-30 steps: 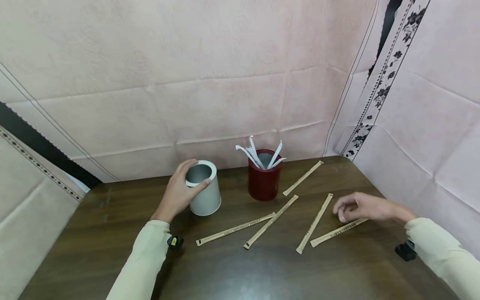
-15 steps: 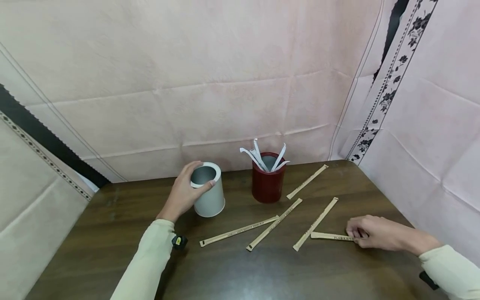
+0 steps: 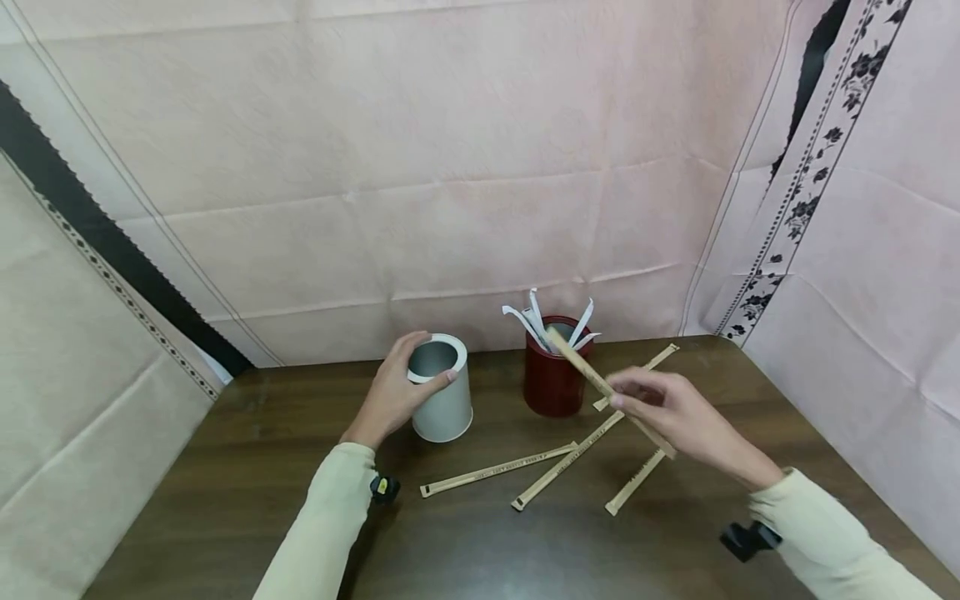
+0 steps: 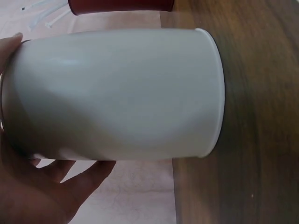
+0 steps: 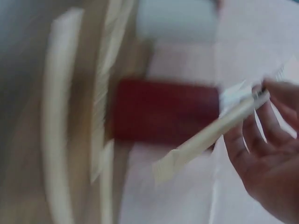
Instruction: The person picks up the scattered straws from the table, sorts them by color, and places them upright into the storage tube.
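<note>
1. Can see only part of the red cup [image 3: 553, 385] in the left wrist view; can't see the low ends of the white sticks [image 3: 582, 322] inside; can't see the top of a lying stick [image 3: 633, 483], behind the right hand [image 3: 671, 412]; mostly blurry in the right wrist view.
2. Pinching a tan paper stick [image 3: 585, 367] between right thumb and fingers; held above the bench [image 3: 465, 550], crossing before the red cup.
3. Gripping the grey cup [image 3: 446, 408] near its rim with the left hand [image 3: 397, 387]; standing upright on the bench.
</note>
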